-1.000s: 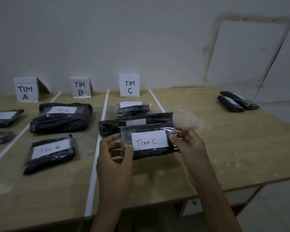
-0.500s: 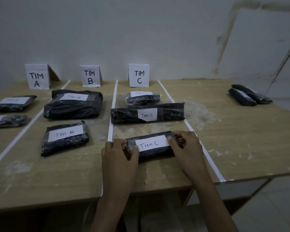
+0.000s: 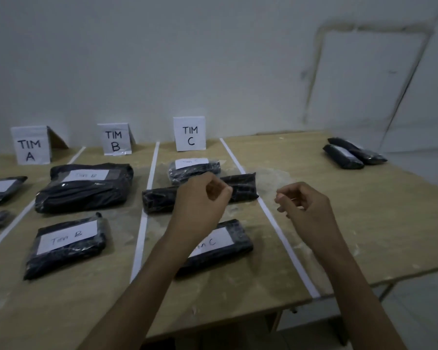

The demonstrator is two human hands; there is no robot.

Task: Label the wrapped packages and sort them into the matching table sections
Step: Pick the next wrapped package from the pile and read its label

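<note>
Left hand, head view: the left hand (image 3: 202, 198) hung above the table with fingers loosely curled toward the thumb, holding nothing and touching nothing.
Right hand: the right hand (image 3: 307, 210) was raised likewise, fingers loosely curled and empty, over the right tape line (image 3: 283, 238).
Task package: the near package (image 3: 225, 245), black wrap with a white "TIM C" label, lay flat in the C section beneath the left forearm, free of both hands.
C section: bounded by the left tape line (image 3: 147, 198) and the right tape line; the TIM C sign (image 3: 189, 133) stood upright at its back.
C contents: a long package (image 3: 240, 186) lay across the lane, its right end reaching the right tape line; a far package (image 3: 195, 168) sat behind it.
Open room: bare table (image 3: 364, 210) spread to the right of the C section as far as the front edge and right-hand corner.
Right stock: a pair of dark packages (image 3: 349, 156) lay side by side near the far right edge, well apart from the hands.
B section: the TIM B sign (image 3: 114, 140), a large package (image 3: 86, 188) and a small package (image 3: 66, 246) labelled for B.
A section: the TIM A sign (image 3: 30, 146) and dark packages (image 3: 0, 189) cut by the left frame edge.
</note>
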